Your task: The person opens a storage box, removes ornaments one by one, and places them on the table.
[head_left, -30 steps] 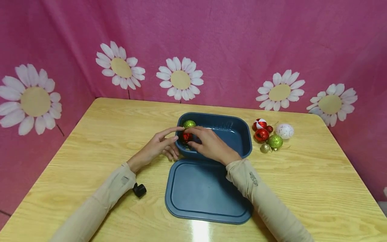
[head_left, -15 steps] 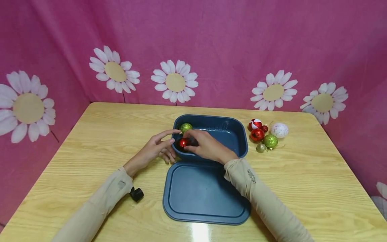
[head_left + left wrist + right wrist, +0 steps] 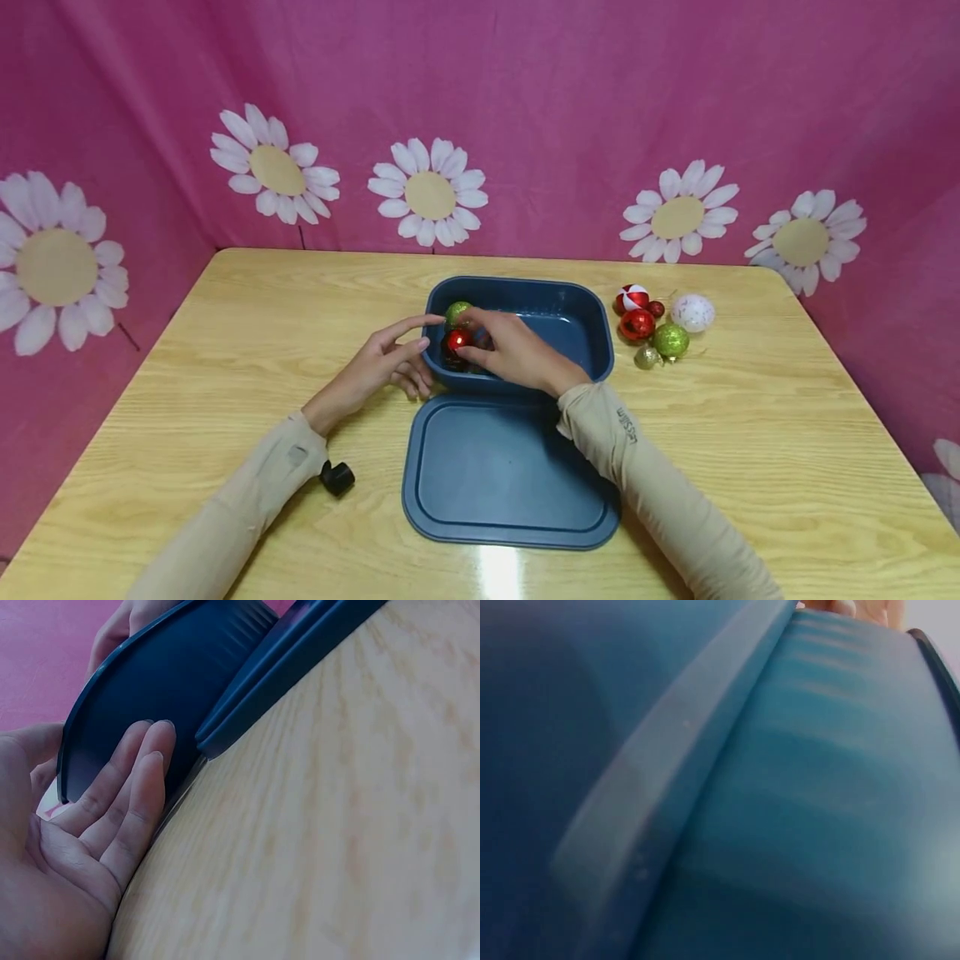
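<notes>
Right hand (image 3: 517,358): inside the left end of the dark blue tub (image 3: 581,333), centre of the frame; grip pinching a shiny red bauble (image 3: 458,339) at the fingertips.
Left hand (image 3: 375,371): fingers straight, flat against the tub's outer left wall, forefinger reaching toward the rim.
Green glitter bauble (image 3: 458,312): in the tub's far left corner, just above the red one.
Lid (image 3: 510,475): flat on the counter (image 3: 225,333), just below the tub.
Loose baubles (image 3: 660,325): clustered right of the tub.
Small black cap (image 3: 337,477): lower left, beside the left sleeve.
</notes>
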Available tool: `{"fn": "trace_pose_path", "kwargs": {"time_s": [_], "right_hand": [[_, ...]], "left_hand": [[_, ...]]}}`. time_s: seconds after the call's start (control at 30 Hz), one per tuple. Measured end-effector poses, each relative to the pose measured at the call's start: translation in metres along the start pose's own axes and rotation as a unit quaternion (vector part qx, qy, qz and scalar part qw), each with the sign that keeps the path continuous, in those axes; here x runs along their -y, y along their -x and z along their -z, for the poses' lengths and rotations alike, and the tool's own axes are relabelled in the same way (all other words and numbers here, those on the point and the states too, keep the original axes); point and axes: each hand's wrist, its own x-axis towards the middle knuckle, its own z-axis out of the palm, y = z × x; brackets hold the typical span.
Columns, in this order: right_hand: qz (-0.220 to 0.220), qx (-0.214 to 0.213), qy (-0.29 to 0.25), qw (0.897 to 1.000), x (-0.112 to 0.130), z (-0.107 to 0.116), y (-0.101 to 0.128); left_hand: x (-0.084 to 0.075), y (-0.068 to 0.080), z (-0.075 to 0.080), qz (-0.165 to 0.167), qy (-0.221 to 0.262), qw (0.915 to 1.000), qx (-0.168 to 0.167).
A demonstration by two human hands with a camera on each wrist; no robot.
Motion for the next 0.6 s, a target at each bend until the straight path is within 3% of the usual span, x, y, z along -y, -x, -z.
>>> {"fn": "trace_pose_path", "kwargs": {"time_s": [0.43, 0.6], "right_hand": [[-0.041, -0.039, -0.016, 0.998, -0.001, 0.026, 0.002], [-0.048, -0.043, -0.018, 0.998, 0.001, 0.029, 0.005]], "left_hand": [[-0.006, -0.006, 0.001, 0.001, -0.001, 1.0000, 0.002], [-0.004, 0.001, 0.003, 0.010, -0.001, 0.9999, 0.006]]}}
